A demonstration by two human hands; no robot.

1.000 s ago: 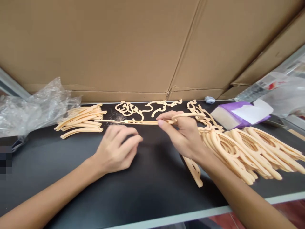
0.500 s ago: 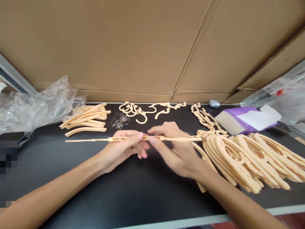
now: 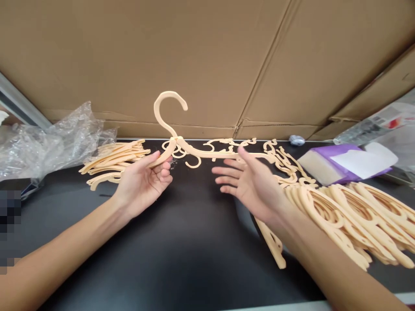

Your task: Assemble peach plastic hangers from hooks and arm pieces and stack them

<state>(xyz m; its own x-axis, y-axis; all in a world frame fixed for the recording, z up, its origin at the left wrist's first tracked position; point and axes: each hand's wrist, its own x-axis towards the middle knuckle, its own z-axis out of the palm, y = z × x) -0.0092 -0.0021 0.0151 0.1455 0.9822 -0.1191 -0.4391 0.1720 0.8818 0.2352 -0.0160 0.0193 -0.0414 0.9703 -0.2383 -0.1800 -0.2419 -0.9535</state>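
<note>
A cream-coloured clothes hanger (image 3: 202,152) is held up above the table, its hook (image 3: 158,108) upright and its two arms spread. My left hand (image 3: 139,185) is closed on the hanger's left arm, thumb over the front and fingers curled behind. Beside the right arm is my right hand (image 3: 251,185), open, fingers spread and thumb raised in front of that arm. Whether the thumb touches it I cannot tell. Behind the hanger lie several loose hooks (image 3: 193,162). Another hanger piece (image 3: 270,244) rests on the table under my right wrist.
Loose hanger arms (image 3: 113,157) are piled at left beside crumpled clear plastic (image 3: 65,147). More hooks (image 3: 283,162) lie at back right, near a purple tissue pack (image 3: 348,164). Folded hangers (image 3: 350,220) are stacked at right. Cardboard (image 3: 145,56) stands behind the black table (image 3: 181,259).
The hanger, seen edge-on before, now faces me higher up with its hook upright. My right hand has come off its middle and its fingers have spread; my left hand has moved left.
</note>
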